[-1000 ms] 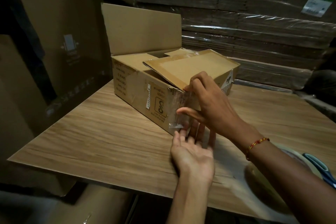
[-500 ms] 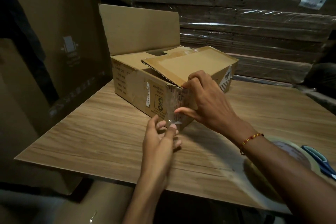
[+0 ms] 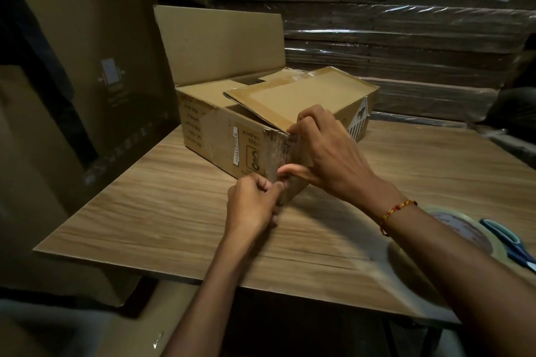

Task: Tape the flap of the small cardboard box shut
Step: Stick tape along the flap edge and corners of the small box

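pinching the lower end of a clear shiny tape strip [image 3: 274,151] at the near corner of the small brown cardboard box [image 3: 220,136] with my left hand [image 3: 252,203], fingers curled. box sits mid wooden tabletop [image 3: 145,211], front flap [image 3: 293,98] partly raised. my right hand [image 3: 327,159] grips the corner, thumb on tape. tape roll [image 3: 452,229] and blue scissors [image 3: 507,243] far right.

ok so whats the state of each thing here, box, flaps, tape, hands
small cardboard box: on the table, not yet sealed
rear flap: standing upright, open
near flap: folded down, edge still lifted on the left
tape strip: stuck down the near corner
left hand: pinching the strip's lower end
right hand: gripping the box corner
tape roll: lying flat on the table
scissors: lying beside the roll
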`<state>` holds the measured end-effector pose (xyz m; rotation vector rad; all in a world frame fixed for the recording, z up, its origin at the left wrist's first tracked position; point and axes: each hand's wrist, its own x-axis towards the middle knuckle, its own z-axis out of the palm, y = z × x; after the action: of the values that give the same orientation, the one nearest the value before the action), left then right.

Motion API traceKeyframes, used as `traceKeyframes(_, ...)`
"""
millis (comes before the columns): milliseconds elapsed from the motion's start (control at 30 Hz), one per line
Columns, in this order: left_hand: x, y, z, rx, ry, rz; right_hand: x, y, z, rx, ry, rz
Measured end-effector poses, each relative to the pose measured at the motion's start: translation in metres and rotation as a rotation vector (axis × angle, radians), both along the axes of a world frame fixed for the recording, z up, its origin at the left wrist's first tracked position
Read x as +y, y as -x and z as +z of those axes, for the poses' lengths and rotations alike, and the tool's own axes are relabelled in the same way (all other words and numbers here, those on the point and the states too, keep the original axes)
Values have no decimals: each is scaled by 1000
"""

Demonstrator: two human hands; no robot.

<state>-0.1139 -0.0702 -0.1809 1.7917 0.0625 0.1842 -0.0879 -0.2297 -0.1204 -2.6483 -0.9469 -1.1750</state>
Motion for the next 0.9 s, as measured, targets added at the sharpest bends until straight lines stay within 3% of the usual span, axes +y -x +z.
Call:
traceKeyframes(300, 5, -3, -9, -73, -244, -10, 0, 2, 2, 31, 7, 26)
traceKeyframes(367, 4, 0, -9, -71, -276, 5, -7, 0, 8, 151, -78, 102)
traceKeyframes(433, 5, 3, -9, -116, -339, 64, -21, -5, 16, 221, -291, 155)
traceKeyframes(567, 4, 5, -8, -178, -432, 92, -59, -35, 36, 231, -646, -49)
traceKeyframes(733, -3, -2, -10, -186, -461, 68, -88, -82, 38, 531, -580, -294)
traceKeyframes(900, -5, -10, -13, -206, -502, 117, -102, -120, 26, 631, -879, -338)
